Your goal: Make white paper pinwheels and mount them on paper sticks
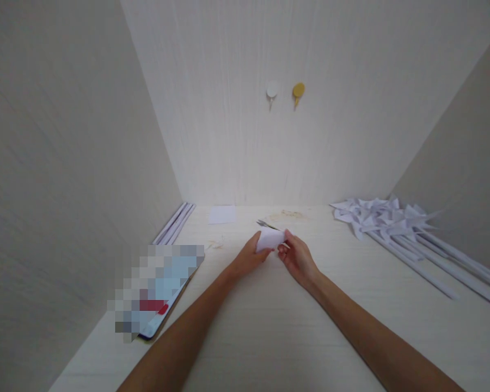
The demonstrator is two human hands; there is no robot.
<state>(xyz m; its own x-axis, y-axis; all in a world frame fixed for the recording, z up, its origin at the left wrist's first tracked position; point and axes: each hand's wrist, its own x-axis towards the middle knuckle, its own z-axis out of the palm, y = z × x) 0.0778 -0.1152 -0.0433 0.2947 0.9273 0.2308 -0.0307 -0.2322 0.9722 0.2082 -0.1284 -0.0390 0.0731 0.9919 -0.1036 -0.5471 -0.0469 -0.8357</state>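
A small white piece of paper point(270, 239) is held between my two hands above the middle of the table. My left hand point(251, 254) grips its left side, fingers behind and thumb along the lower edge. At the right edge, my right hand point(297, 256) pinches the paper between thumb and finger. Whether the paper is folded I cannot tell. Just beyond it lies a pair of scissors point(265, 224), tips pointing left, with its handles hidden behind the paper and my right hand.
Rolled paper sticks point(175, 224) and a white paper square point(222, 214) lie back left. Several white paper pinwheels point(386, 220) on sticks are heaped at right. A partly blurred phone-like device point(163, 296) rests at left. Two hooks, white point(271, 90) and yellow point(298, 91), are on the wall.
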